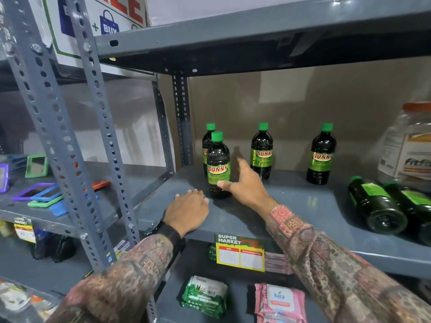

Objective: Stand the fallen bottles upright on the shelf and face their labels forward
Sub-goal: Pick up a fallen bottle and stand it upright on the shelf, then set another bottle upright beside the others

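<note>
- Four Sunny bottles (218, 164) stood upright; two fallen bottles (377, 205) lay right.
- Right hand (245, 184) spread, thumb seemingly touching the front bottle.
- Left hand (186, 212) lay flat on the shelf (303, 206).

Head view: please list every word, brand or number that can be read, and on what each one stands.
"SUNNY": front bottle, also on two upright bottles behind.
"SUPER MARKET": price tag; its numbers are too blurred.
"kara": pink wipes pack.
"fitfi", cut off: big jar.
"BUY": poster.
Green wipes pack: unreadable.
</note>
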The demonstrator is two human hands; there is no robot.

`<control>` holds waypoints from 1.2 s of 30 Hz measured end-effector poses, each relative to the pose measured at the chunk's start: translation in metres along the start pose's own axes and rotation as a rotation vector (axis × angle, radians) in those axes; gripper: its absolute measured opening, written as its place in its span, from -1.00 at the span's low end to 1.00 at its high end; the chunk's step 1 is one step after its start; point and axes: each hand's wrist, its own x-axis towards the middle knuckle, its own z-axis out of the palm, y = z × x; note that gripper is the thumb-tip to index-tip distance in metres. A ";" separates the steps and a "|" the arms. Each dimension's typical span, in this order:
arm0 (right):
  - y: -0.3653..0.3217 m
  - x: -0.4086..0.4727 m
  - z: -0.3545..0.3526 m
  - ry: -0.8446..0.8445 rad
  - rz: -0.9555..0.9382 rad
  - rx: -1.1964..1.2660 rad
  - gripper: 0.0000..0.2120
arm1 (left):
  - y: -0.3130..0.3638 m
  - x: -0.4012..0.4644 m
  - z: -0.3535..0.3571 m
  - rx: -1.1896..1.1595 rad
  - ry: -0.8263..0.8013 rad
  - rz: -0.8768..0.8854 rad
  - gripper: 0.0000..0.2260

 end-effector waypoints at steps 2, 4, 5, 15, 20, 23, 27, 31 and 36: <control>0.005 -0.009 -0.023 0.033 -0.031 -0.160 -0.15 | 0.010 -0.017 0.003 0.014 0.055 0.033 -0.59; 0.015 -0.020 -0.054 0.098 -0.041 -0.400 -0.28 | 0.028 -0.030 0.013 -0.020 0.060 0.134 -0.60; 0.020 -0.026 -0.068 0.122 -0.033 -0.535 -0.36 | 0.036 -0.033 0.019 -0.042 0.044 0.189 -0.58; 0.065 -0.069 -0.176 0.223 0.468 -1.279 -0.28 | 0.071 -0.007 0.039 -0.009 -0.067 0.333 -0.42; 0.069 -0.075 -0.178 0.266 0.484 -1.207 -0.48 | 0.074 -0.011 0.039 0.001 -0.057 0.321 -0.42; 0.069 -0.076 -0.169 0.276 0.414 -0.972 -0.44 | 0.076 -0.015 0.037 0.005 -0.060 0.309 -0.42; 0.058 -0.068 -0.149 0.308 0.290 -0.427 -0.47 | 0.077 -0.016 0.036 0.006 -0.070 0.298 -0.41; 0.049 -0.055 -0.111 0.381 0.182 -0.041 -0.18 | 0.076 -0.017 0.034 0.011 -0.074 0.299 -0.41; 0.044 -0.030 -0.090 0.382 0.104 0.212 -0.06 | 0.077 -0.017 0.035 0.007 -0.072 0.302 -0.41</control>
